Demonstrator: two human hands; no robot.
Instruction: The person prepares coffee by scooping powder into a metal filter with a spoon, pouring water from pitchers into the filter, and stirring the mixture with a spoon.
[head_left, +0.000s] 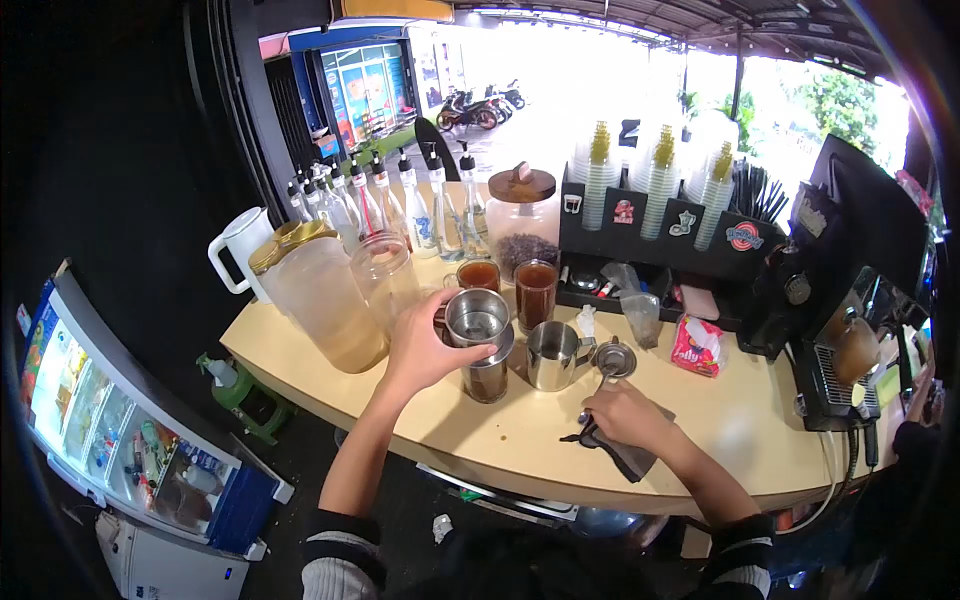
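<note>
My left hand (pixel 425 345) is wrapped around a shiny metal cup (pixel 477 318), its open mouth facing up. Just below, a second metal cup (pixel 487 378) stands on the counter, partly covered by the first; whether they touch I cannot tell. A metal pitcher (pixel 551 358) is to the right of these. My right hand (pixel 625 412) is closed on the handle of a small round metal tool (pixel 614 358), perhaps a strainer, above a dark cloth (pixel 640 455). Behind the cups are two glasses of reddish-brown drink, one short (pixel 478 275) and one tall (pixel 536 297).
Large plastic pitchers (pixel 325 300) stand at left on the counter (pixel 730 440), before several pump bottles (pixel 420 215). A wooden-lidded jar (pixel 525 215) and a black cup holder (pixel 650 220) line the back. At right are a pink packet (pixel 697 347) and a coffee machine (pixel 845 370).
</note>
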